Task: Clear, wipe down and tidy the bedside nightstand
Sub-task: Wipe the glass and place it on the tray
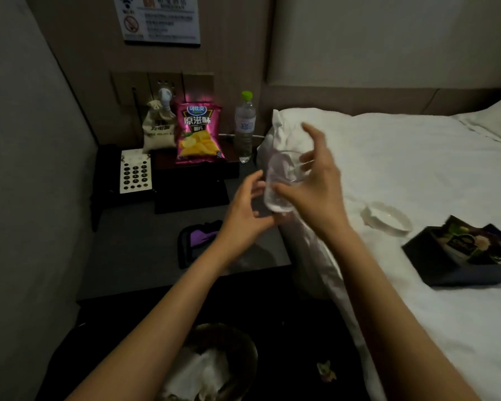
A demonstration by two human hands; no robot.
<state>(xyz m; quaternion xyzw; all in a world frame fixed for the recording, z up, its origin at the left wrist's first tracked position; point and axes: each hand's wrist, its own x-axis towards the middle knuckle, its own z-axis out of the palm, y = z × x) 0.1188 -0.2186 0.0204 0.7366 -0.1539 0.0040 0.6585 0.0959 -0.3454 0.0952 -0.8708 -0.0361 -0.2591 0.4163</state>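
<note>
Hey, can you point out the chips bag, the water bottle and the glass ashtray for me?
chips bag (198,133): head view, on the middle of its pink front.
water bottle (244,131): head view, on its label area.
glass ashtray (386,219): head view, on its rim, lying on the bed.

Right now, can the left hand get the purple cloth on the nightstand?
Probably yes. The purple cloth lies bare on the nightstand, just beside the left hand's wrist, with nothing on top. But that hand's fingers are at the clear glass, so it would need to leave that first.
</note>
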